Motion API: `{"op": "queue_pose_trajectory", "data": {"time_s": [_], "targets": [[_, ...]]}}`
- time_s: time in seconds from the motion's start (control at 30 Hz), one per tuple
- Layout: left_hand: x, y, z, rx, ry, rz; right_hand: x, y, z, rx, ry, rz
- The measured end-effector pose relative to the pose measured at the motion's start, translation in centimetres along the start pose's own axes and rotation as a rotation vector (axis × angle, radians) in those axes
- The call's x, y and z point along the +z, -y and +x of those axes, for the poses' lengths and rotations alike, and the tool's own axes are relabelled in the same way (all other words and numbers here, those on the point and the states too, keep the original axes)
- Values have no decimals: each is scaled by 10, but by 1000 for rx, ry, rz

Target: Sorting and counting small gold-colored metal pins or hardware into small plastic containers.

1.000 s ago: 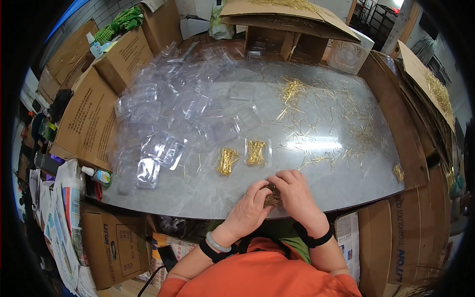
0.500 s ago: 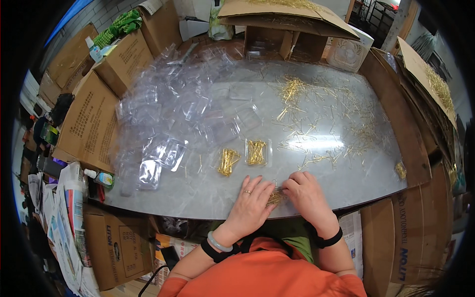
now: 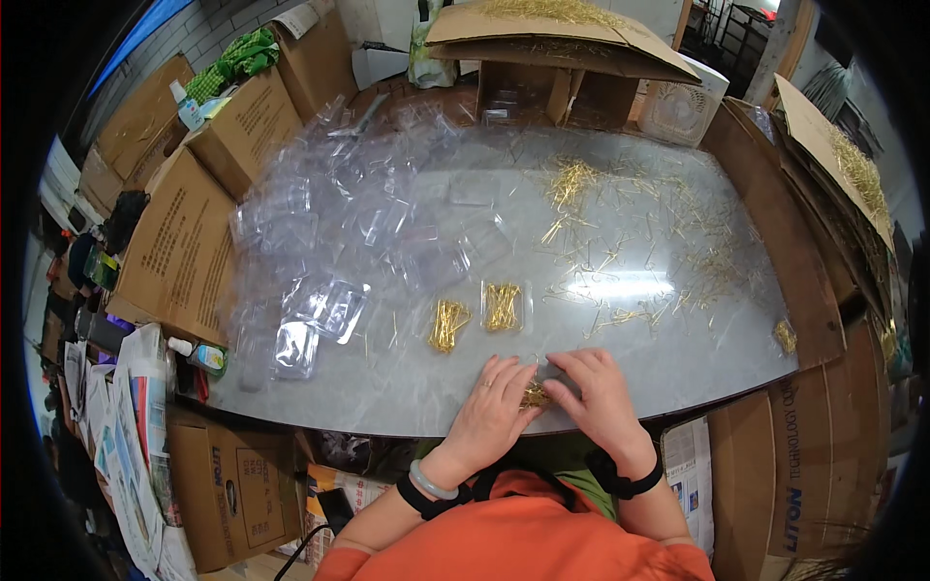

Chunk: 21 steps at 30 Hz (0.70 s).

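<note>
Close to the table's near edge, a small bundle of gold wire hooks (image 3: 534,395) sits between my hands. My left hand (image 3: 491,402) curls round its left side, the fingers held together. From the right, my right hand (image 3: 598,395) closes on it with thumb and bent fingers. The fingers hide much of the bundle, and whether a tray lies under it I cannot tell. Just beyond my hands stand two clear plastic trays filled with gold hooks, the left tray (image 3: 469,339) and the right tray (image 3: 527,308).
Many clear plastic trays (image 3: 295,349) are heaped across the table's left side. Loose gold hooks (image 3: 572,184) are strewn over the right side. Cardboard boxes (image 3: 184,242) line the left, a cardboard shelf (image 3: 562,48) and a white fan (image 3: 683,107) the back, and a wooden board (image 3: 790,252) the right.
My right hand's fingers have spread a little from their pinch and now lie round the bundle. My left hand stays beside it. The view has shifted slightly.
</note>
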<state>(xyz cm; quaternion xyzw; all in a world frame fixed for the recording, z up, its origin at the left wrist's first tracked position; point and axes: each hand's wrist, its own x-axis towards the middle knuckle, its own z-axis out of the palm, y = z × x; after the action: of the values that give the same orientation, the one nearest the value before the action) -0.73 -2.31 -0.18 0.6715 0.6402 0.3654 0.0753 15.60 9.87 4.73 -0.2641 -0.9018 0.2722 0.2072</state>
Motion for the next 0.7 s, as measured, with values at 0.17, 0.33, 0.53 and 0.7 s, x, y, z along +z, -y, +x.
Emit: {"op": "queue_pose_trajectory", "data": {"time_s": [0.17,0.33,0.53,0.7], "targets": [[-2,-2,1,-95,-13,-174,6,0,-3,-168,130,13],[2,4,-2,-67,-20,-63,5,-11,-4,-165,179,432],[3,2,0,-16,15,-18,13,-21,-24,-87,46,57],[3,1,-1,-35,0,-1,33,6,-25,-26,-184,214]]}}
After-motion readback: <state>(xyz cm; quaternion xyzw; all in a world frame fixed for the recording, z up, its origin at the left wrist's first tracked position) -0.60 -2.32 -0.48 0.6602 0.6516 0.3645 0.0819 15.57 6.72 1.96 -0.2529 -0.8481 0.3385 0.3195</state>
